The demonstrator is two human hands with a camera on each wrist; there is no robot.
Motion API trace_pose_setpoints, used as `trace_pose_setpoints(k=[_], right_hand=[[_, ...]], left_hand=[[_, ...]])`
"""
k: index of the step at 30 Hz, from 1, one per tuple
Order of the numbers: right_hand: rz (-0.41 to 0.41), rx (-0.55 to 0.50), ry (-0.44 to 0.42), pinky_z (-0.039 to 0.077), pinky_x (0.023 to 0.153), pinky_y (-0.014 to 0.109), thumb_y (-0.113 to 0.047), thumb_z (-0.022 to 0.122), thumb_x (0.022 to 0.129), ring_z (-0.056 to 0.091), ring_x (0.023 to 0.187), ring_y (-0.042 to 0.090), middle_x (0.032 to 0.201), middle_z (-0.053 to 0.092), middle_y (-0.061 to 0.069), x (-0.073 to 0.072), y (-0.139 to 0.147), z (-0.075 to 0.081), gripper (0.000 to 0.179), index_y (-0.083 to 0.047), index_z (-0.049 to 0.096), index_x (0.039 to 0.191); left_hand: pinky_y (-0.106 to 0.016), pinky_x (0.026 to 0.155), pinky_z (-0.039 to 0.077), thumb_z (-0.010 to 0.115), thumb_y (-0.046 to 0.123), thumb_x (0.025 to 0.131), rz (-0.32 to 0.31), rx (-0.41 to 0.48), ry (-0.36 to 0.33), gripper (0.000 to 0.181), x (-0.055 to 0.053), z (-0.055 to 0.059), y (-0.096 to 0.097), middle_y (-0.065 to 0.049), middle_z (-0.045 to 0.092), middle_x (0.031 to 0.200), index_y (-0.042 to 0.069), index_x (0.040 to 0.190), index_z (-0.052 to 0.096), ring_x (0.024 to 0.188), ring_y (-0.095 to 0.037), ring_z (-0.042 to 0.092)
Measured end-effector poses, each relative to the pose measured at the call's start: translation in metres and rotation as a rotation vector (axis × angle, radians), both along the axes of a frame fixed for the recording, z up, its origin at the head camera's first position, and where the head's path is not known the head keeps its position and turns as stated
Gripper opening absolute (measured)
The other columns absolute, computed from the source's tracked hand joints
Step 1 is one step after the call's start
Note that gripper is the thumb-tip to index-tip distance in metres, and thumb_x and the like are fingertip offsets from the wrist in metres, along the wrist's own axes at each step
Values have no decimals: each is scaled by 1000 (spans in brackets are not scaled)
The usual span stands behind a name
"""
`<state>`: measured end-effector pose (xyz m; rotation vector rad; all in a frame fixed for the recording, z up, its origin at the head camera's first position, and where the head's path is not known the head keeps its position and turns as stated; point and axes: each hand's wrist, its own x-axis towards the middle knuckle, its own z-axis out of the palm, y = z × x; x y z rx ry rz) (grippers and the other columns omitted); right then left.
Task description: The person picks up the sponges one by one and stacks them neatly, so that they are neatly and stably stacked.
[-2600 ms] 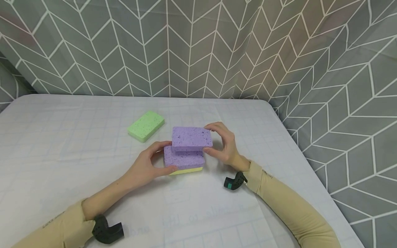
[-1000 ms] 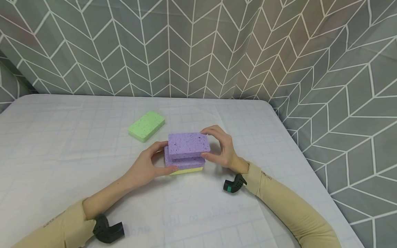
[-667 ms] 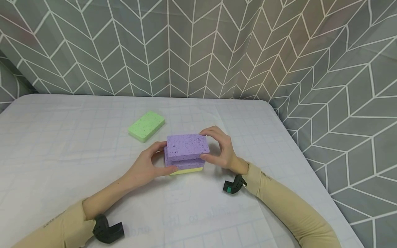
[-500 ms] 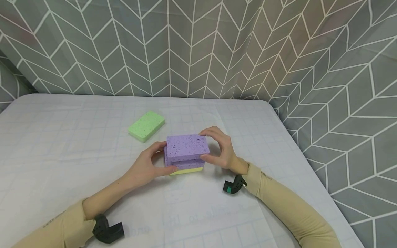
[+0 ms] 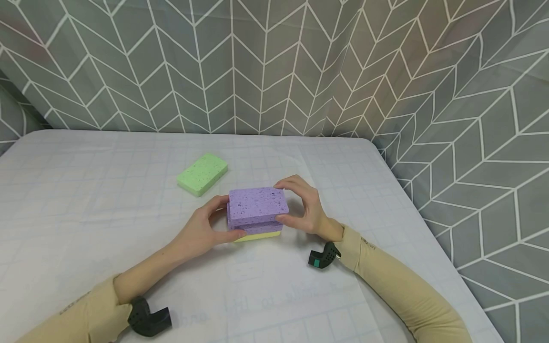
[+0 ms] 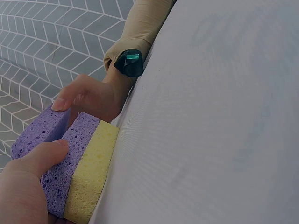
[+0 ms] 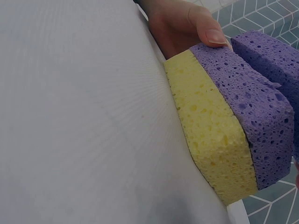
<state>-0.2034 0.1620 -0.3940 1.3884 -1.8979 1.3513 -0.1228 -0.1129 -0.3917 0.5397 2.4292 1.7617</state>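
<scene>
My right hand (image 5: 308, 206) pinches a purple sponge (image 5: 258, 204) by its right end, fingers at the back edge and thumb at the front. This sponge is held flat over a second purple sponge (image 7: 247, 98), and a narrow gap shows between the two in the right wrist view. Under the second one lies a yellow sponge (image 7: 210, 130), flat on the table, their edges roughly lined up. From the left, my left hand (image 5: 199, 232) grips the lower purple sponge, its thumb (image 6: 53, 151) on the front side. The yellow sponge is mostly hidden from above.
A green sponge (image 5: 202, 174) lies at an angle behind and left of the stack. White cloth with faint grid lines covers the table (image 5: 107, 190). Grey patterned curtains (image 5: 249, 66) hang behind the table and along its right side.
The upper purple sponge has come down and toward me, slightly left, in my right hand, and now overlaps most of the lower one. My left hand has stayed in place.
</scene>
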Motion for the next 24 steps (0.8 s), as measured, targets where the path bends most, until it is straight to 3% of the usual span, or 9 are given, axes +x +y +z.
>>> trace_pose_setpoints(k=[12,19,24], right_hand=[[3,19,6,54,92,35,-50,68,86,60,102,25,109,66,14,0,0,-1,63,4,65,116],[23,35,9,54,92,36,-41,70,82,60,101,26,108,67,15,0,0,-1,57,4,65,117],[21,55,8,53,93,35,-48,68,85,60,101,26,109,66,15,0,0,-2,60,3,65,117]], left_hand=[[-28,115,40,90,23,74,-1,3,3,83,0,-1,0,-6,52,143,11,144,47,137,-27,48],[-26,114,41,90,21,73,-5,25,0,80,0,0,0,-5,54,140,12,141,49,135,-25,50],[-22,114,41,90,20,73,-5,20,13,80,0,0,1,-5,55,139,12,141,49,134,-24,50]])
